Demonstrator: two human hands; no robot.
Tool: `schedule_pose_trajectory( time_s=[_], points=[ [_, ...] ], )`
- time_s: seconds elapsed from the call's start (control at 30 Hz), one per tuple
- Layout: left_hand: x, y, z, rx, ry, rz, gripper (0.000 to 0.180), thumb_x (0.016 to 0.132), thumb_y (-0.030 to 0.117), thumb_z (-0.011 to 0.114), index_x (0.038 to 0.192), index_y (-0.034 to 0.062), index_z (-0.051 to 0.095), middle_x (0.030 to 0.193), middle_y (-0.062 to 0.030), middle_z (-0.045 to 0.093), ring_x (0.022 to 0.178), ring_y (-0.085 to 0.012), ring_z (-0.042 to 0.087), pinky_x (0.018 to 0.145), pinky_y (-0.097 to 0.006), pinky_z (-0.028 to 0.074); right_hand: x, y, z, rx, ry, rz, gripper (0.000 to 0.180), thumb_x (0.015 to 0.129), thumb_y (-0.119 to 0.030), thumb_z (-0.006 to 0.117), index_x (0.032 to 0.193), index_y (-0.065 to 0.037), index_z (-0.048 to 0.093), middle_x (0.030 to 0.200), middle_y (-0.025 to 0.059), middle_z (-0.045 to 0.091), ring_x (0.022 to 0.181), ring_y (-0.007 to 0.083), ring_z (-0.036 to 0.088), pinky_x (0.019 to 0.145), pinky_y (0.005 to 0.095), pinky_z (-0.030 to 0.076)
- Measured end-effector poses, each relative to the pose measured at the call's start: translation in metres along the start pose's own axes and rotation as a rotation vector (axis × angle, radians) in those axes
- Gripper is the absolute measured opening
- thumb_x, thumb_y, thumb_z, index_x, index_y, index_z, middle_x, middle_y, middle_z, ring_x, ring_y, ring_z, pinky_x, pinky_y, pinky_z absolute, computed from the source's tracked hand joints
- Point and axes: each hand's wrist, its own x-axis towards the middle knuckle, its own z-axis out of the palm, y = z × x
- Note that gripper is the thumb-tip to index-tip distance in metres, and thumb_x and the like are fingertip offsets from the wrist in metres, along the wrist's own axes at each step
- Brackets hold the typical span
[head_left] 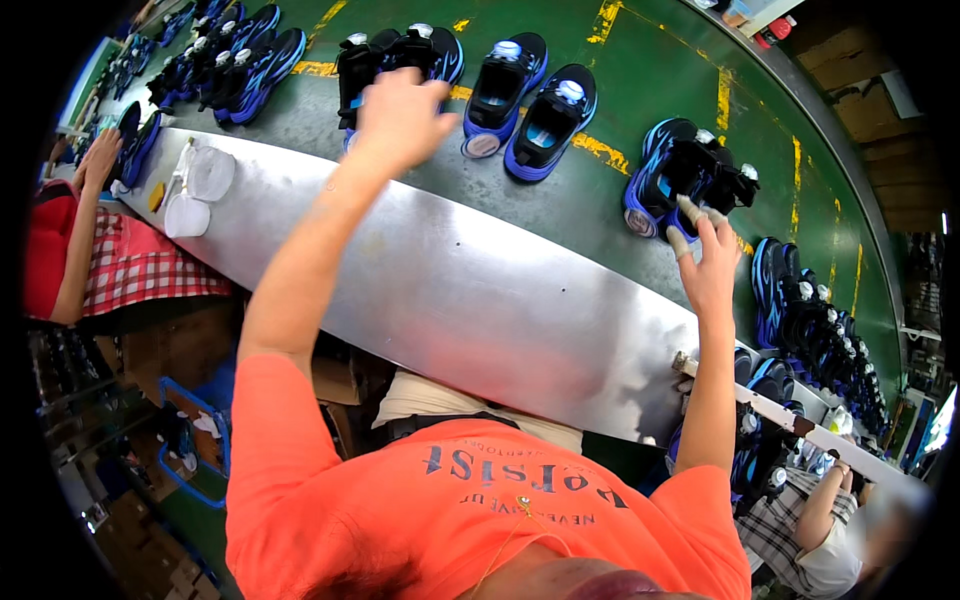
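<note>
While my left hand (400, 118) reaches open-fingered over a black and blue shoe pair (395, 55), touching but not yet gripping, my right hand (708, 262), fingertips taped, hangs loose just short of another pair (685, 178) on the green belt (560, 215). Risk, as I judge it: a one-handed snatch could drop a shoe or knock the neighbouring pair (525, 105). A blue crate (190, 440) sits below the steel ledge (440, 290); contents unclear.
</note>
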Motion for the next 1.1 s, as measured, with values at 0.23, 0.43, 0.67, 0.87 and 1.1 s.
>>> schedule_pose_trajectory(
  time_s=[0.23, 0.43, 0.67, 0.87, 1.1],
  points=[
    [0.002, -0.099, 0.017, -0.013, -0.397, -0.159, 0.053, 0.071, 0.045, 0.076, 0.117, 0.0213, 0.066, 0.109, -0.0087, 0.068, 0.106, -0.0307, 0.061, 0.087, -0.043, 0.049, -0.064, -0.055, -0.027, 0.282, -0.251, 0.109, 0.025, 0.087, -0.016, 0.065, 0.111, -0.011, 0.069, 0.109, 0.0134, 0.06, 0.101, 0.0314, 0.055, 0.09, 0.0388, 0.041],
    [-0.121, 0.0, -0.059, -0.359, -0.291, 0.078, 0.039, 0.071, 0.045, 0.075, 0.095, 0.0146, 0.069, 0.084, -0.0079, 0.065, 0.09, -0.03, 0.062, 0.089, -0.051, 0.04, -0.105, -0.051, -0.04, 0.428, -0.279, 0.191, 0.023, 0.089, -0.011, 0.062, 0.11, -0.007, 0.069, 0.102, 0.0139, 0.062, 0.096, 0.0302, 0.06, 0.085, 0.0353, 0.047],
    [-0.213, 0.083, -0.101, -0.113, -0.647, 0.377, 0.029, 0.079, 0.027, 0.07, 0.104, 0.0144, 0.063, 0.088, -0.007, 0.061, 0.09, -0.0268, 0.061, 0.094, -0.05, 0.038, -0.12, -0.09, -0.036, 0.571, -0.271, 0.044, 0.022, 0.087, -0.006, 0.062, 0.107, -0.006, 0.069, 0.098, 0.0123, 0.063, 0.093, 0.0279, 0.061, 0.083, 0.033, 0.048],
    [-0.209, 0.208, -0.17, -1.517, -0.834, 0.972, 0.026, 0.086, 0.02, 0.062, 0.105, 0.0025, 0.063, 0.104, -0.0118, 0.064, 0.096, -0.0308, 0.058, 0.084, -0.043, 0.044, -0.167, -0.076, -0.033, 0.604, -0.25, 0.137, 0.022, 0.087, -0.004, 0.061, 0.107, -0.005, 0.069, 0.097, 0.0134, 0.063, 0.09, 0.0285, 0.062, 0.079, 0.0338, 0.048],
    [-0.272, 0.301, -0.173, -1.757, -0.937, 1.249, 0.021, 0.08, 0.02, 0.062, 0.086, 0.0002, 0.057, 0.087, -0.0151, 0.059, 0.087, -0.0337, 0.057, 0.076, -0.042, 0.046, -0.175, -0.086, -0.046, 0.567, -0.343, 0.161, 0.022, 0.089, -0.008, 0.06, 0.109, -0.007, 0.069, 0.096, 0.0125, 0.065, 0.092, 0.028, 0.062, 0.083, 0.0327, 0.047]
  ],
)
